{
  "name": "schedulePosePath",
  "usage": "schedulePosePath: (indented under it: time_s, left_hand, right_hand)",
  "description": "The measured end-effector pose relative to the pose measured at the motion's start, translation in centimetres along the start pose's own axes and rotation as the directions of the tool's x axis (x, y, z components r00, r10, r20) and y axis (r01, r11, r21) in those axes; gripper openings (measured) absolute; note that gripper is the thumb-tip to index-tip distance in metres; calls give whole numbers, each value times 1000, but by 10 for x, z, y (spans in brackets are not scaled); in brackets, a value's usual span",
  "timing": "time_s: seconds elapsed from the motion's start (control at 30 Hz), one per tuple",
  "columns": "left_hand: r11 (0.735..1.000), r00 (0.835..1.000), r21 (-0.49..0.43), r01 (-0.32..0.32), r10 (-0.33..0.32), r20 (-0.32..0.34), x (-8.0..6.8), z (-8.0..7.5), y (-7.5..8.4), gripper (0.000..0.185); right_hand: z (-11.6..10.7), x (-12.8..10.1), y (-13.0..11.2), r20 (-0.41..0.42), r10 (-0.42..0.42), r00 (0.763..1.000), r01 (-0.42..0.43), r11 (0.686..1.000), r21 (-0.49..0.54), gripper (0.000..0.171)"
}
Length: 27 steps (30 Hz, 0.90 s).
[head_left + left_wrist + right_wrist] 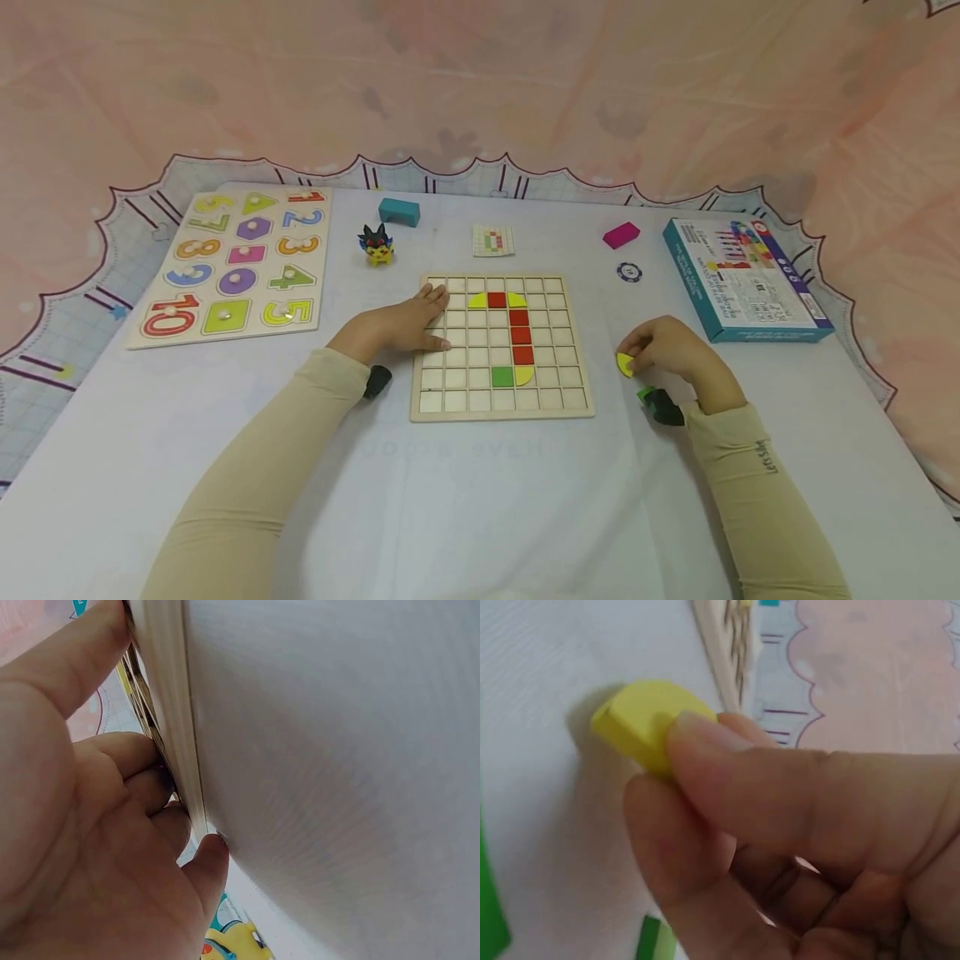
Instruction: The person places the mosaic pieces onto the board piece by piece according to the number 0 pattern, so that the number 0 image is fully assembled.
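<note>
A wooden grid board [504, 414] lies flat before me, with red squares, yellow quarter-circle pieces and a green square [502, 377] set in some of its cells. My left hand [400, 327] rests on the board's left side, fingers extended; in the left wrist view its fingertips touch the wooden edge [171, 697]. To the right of the board, my right hand [672, 352] pinches a yellow quarter-circle block [646, 712] between thumb and fingers, close over the white cloth. Near that wrist sits a green piece [643, 395], partly hidden by the dark wrist camera.
A number puzzle board [324, 275] lies at left. Behind the grid board are a toy figure [377, 247], a teal block [399, 212] and a small pattern card [493, 241]. At right are a pink block [621, 235], a round chip [629, 272] and a blue box [750, 279].
</note>
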<state>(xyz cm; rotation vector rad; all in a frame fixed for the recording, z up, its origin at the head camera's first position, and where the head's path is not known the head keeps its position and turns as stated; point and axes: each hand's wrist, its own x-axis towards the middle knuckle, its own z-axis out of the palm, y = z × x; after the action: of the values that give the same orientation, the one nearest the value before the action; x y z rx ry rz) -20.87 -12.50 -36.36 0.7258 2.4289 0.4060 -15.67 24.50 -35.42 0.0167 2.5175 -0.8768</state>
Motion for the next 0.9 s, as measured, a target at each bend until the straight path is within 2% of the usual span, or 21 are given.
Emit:
schedulePosePath:
  time_s: [0.2, 0.37, 0.6, 0.9]
  left_hand:
    - [1000, 1000, -1, -1, 1, 0, 0, 0, 1, 86]
    - [1000, 1000, 0, 2, -2, 4, -1, -1, 2, 86]
    - [1000, 1000, -5, -4, 4, 5, 1, 0, 0, 86]
    - [1000, 1000, -2, 2, -2, 13, 4, 0, -2, 86]
  right_hand:
    - [-1, 1, -10, -8, -94, 996, 95, 992, 78, 28]
    - [8, 7, -32, 10, -145, 989, 142, 982, 120, 26]
    - [36, 23, -71, 64, -196, 978, 187, 974, 126, 20]
    - [74, 38, -118, 181, -302, 936, 283, 951, 124, 18]
